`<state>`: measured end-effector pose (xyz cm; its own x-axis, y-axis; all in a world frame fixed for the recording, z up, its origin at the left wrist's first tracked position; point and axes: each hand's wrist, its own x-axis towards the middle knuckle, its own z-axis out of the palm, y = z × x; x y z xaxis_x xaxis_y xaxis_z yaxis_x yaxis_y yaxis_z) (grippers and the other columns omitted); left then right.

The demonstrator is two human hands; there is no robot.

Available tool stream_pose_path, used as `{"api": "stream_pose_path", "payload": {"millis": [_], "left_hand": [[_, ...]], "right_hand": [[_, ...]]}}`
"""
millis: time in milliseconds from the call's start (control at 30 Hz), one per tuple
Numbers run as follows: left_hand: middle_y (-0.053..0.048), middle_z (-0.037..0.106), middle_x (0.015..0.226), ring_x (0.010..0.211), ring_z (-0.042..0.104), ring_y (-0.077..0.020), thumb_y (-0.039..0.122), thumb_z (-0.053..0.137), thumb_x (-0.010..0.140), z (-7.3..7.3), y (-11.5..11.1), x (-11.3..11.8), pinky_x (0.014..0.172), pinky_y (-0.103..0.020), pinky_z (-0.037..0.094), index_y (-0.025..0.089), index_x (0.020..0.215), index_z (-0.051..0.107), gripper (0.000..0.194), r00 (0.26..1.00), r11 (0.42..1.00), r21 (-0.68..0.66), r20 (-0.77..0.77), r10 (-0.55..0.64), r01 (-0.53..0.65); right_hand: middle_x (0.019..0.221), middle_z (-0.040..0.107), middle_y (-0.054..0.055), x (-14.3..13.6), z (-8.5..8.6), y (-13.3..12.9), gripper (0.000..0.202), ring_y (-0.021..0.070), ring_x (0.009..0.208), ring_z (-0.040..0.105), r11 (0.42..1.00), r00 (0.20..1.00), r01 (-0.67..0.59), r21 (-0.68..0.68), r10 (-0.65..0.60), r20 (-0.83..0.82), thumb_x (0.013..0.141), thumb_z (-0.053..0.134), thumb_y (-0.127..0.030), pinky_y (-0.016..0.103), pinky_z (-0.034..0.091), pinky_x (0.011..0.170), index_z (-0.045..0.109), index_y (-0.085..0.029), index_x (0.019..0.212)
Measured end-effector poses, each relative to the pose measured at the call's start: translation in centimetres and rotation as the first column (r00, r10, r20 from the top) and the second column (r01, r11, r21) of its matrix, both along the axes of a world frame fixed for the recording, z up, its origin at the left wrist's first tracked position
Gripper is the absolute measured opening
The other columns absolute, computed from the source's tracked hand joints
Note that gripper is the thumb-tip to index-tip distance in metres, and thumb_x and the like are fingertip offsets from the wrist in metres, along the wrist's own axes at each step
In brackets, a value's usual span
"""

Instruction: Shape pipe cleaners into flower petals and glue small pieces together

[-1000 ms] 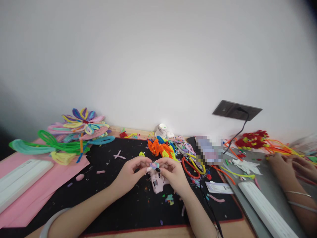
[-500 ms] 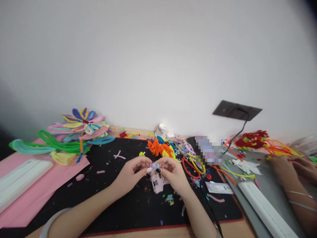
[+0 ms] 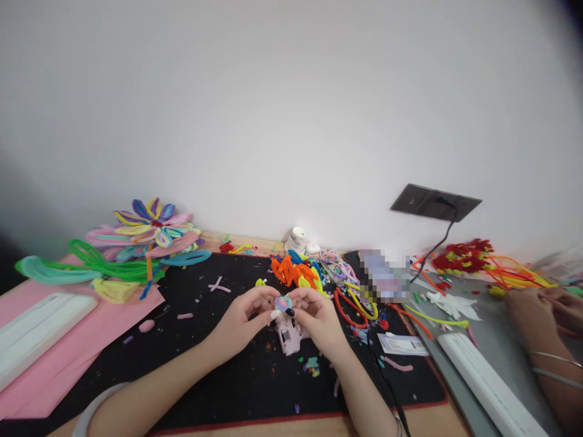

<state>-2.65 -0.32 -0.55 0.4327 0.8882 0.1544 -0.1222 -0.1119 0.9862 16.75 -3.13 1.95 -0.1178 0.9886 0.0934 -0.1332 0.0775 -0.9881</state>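
Observation:
Between the fingertips of both hands is a small round pastel piece [image 3: 283,303], coloured pink, purple and teal. My left hand [image 3: 245,315] pinches its left side, and my right hand [image 3: 319,315] pinches its right side. Just below the fingertips, a pale pink device [image 3: 289,341] with a small dark window lies on the black mat [image 3: 218,370]. Behind the hands sits a bundle of orange, yellow and blue fuzzy loops [image 3: 296,271]. Small coloured scraps [image 3: 312,364] are scattered near the device.
A multicoloured fuzzy flower [image 3: 157,224] and green loops [image 3: 98,261] lie at the left, by pink paper [image 3: 54,376] and a white case [image 3: 45,331]. A white cup [image 3: 297,238] stands by the wall. At the right, another person's hands [image 3: 532,309] work near red fuzzy pieces [image 3: 464,256].
The round piece has tilted between my fingertips and shows more of its face. My hands have barely moved. The other person's hands at the right have shifted slightly.

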Motion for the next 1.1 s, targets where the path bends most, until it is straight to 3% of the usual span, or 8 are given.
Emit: {"api": "stream_pose_path", "payload": {"millis": [300, 600, 833, 967, 1100], "left_hand": [[-0.001, 0.069, 0.086, 0.077, 0.061, -0.0171, 0.027, 0.072, 0.085, -0.1, 0.1, 0.1, 0.075, -0.031, 0.048, 0.02, 0.103, 0.066, 0.02, 1.0, 0.999, -0.043, 0.011, -0.004, 0.005], [0.001, 0.068, 0.082, 0.077, 0.063, -0.0158, 0.031, 0.083, 0.078, 0.5, 0.2, 0.3, 0.073, -0.028, 0.049, 0.02, 0.108, 0.063, 0.037, 0.99, 0.99, -0.124, 0.13, -0.049, 0.066], [-0.004, 0.075, 0.094, 0.087, 0.068, -0.019, 0.031, 0.086, 0.074, 1.1, 0.1, 0.5, 0.083, -0.033, 0.054, 0.019, 0.101, 0.068, 0.035, 0.99, 0.978, -0.203, 0.14, -0.021, 0.049], [-0.004, 0.075, 0.094, 0.085, 0.069, -0.02, 0.03, 0.091, 0.067, 1.2, 0.2, 0.6, 0.085, -0.036, 0.055, 0.019, 0.1, 0.068, 0.042, 0.987, 0.967, -0.245, 0.158, -0.031, 0.07], [-0.002, 0.073, 0.089, 0.086, 0.068, -0.0194, 0.032, 0.09, 0.07, 1.3, 0.2, 0.5, 0.085, -0.034, 0.054, 0.018, 0.092, 0.067, 0.034, 0.989, 0.973, -0.226, 0.147, -0.019, 0.052]], "right_hand": [[0.071, 0.065, -0.004, -0.2, -0.1, -0.1, 0.017, 0.0127, 0.06, 0.057, 1.0, 1.0, 0.001, -0.011, -0.001, 0.006, 0.071, 0.077, -0.019, 0.024, 0.047, 0.055, 0.072, -0.024, 0.088], [0.07, 0.064, -0.003, -0.6, -0.3, -0.1, 0.018, 0.0147, 0.059, 0.057, 0.995, 0.996, 0.082, 0.063, -0.085, 0.037, 0.073, 0.074, -0.021, 0.027, 0.049, 0.056, 0.072, -0.026, 0.091], [0.078, 0.066, 0.0, -0.8, -0.6, -0.3, 0.016, 0.0156, 0.063, 0.058, 0.932, 0.927, 0.225, 0.283, -0.294, 0.233, 0.077, 0.07, -0.019, 0.028, 0.047, 0.06, 0.073, -0.024, 0.092], [0.078, 0.064, 0.0, -0.8, -0.7, -0.5, 0.013, 0.0158, 0.059, 0.054, 0.903, 0.886, 0.202, 0.38, -0.334, 0.323, 0.081, 0.069, -0.019, 0.03, 0.045, 0.057, 0.072, -0.025, 0.092], [0.077, 0.063, 0.0, -1.0, -1.0, -0.7, 0.012, 0.0162, 0.058, 0.054, 0.892, 0.862, 0.148, 0.426, -0.328, 0.387, 0.083, 0.071, -0.02, 0.03, 0.045, 0.056, 0.07, -0.025, 0.093]]}}
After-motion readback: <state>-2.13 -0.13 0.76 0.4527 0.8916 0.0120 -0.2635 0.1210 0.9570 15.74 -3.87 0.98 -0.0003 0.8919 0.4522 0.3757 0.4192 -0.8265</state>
